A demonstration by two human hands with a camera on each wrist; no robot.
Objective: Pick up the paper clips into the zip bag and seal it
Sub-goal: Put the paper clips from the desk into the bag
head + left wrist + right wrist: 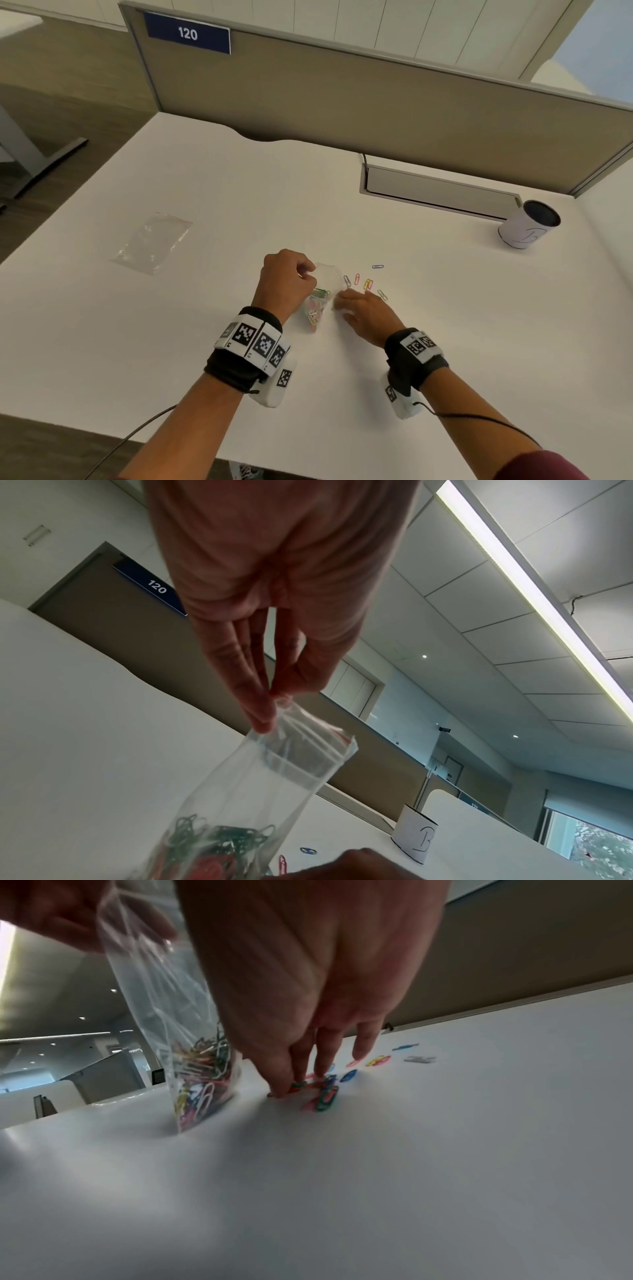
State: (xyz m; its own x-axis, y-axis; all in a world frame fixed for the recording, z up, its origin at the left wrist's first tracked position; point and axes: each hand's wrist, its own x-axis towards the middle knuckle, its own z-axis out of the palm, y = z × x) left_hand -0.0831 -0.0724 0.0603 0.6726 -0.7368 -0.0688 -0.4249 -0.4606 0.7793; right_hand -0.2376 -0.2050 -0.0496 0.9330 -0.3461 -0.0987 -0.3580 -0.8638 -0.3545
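The left hand [286,274] pinches the rim of the zip bag [274,775] between thumb and fingertips, holding it upright with its base on the worktop [205,192] and its mouth open. The bag already holds a heap of coloured clips [202,1080]. The right hand [368,310] is low beside it, thumb and fingers [284,1080] closing on a small cluster of loose clips [323,1096] lying flat on the worktop — whether that grip has fully caught them I cannot tell. More clips [366,282] lie scattered just beyond, one blue clip [377,266] farther off.

The step, as I judge it, is gathering the next few. To do it well, rake the cluster together before lifting, since flat wire slips from fingertips. Keep the bag's mouth wide and steady, and drop the clips from directly above it. A second bag [154,241] lies well off to the left, a cup [527,224] to the right.
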